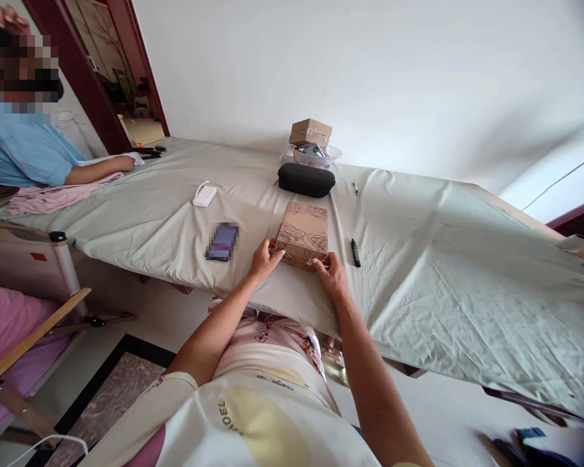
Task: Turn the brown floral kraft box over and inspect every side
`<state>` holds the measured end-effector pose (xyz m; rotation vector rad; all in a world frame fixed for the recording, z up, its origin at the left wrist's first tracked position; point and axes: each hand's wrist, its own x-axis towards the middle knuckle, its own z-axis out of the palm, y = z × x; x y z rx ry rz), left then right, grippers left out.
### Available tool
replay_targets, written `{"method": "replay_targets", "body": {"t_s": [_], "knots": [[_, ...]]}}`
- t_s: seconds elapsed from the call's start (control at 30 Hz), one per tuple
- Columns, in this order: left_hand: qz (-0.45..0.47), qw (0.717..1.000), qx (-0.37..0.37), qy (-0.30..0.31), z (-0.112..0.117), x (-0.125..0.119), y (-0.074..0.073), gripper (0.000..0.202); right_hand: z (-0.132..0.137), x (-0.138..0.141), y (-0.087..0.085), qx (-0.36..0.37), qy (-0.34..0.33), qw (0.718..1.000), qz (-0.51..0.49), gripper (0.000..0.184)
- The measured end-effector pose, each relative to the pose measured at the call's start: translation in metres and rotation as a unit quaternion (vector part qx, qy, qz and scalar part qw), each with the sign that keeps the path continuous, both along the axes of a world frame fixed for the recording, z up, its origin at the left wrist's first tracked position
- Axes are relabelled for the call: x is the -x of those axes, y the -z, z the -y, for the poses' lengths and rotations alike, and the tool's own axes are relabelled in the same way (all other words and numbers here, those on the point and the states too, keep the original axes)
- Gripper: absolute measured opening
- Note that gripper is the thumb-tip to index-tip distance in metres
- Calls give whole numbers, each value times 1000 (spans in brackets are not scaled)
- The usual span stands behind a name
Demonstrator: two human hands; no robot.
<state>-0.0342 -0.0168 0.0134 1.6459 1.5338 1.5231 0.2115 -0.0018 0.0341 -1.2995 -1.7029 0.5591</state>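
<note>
A brown cardboard box (304, 227) with black scribbled drawings sits on the cloth-covered table in front of me. My left hand (267, 258) grips its near left corner, thumb on the front face. At the near right corner, my right hand (331, 274) holds it the same way, fingers curled round the side. Just right of the box lies a black marker (355, 252). A phone (222, 242) rests to the left of my left hand. Behind the box is a black zip case (306, 179).
A clear plastic basin (331, 155) of small items stands by the wall, a smaller cardboard box (311, 132) on top. A white power bank (205, 194) and a small pen-like item (355, 189) lie on the grey-green cloth (418, 259). A person in blue (24, 143) leans at the far left.
</note>
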Motion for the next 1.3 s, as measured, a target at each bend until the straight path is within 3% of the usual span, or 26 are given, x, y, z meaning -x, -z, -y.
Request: {"method": "replay_targets", "body": {"t_s": [0.23,0.4,0.47,0.6,0.7,0.9,1.3], "knots": [[-6,1000,-3,-6,-1,2,1,26,0,-4,5,-41,-35,999,5,65],[-30,999,-13,21,-2,1,3,23,-3,-4,11,-102,3,993,-60,65],[-46,999,-19,23,-1,0,4,29,-4,-3,14,-124,10,990,-68,67],[-71,996,-50,21,4,0,1,59,-5,-3,17,-161,5,986,-46,71],[-121,986,-110,40,7,1,-4,63,-3,-4,16,-180,2,983,-23,69],[-144,981,-125,38,6,3,-5,54,0,0,12,-163,8,986,-25,58],[-132,983,-125,39,4,4,-3,54,0,1,10,-153,0,987,-40,57]]}}
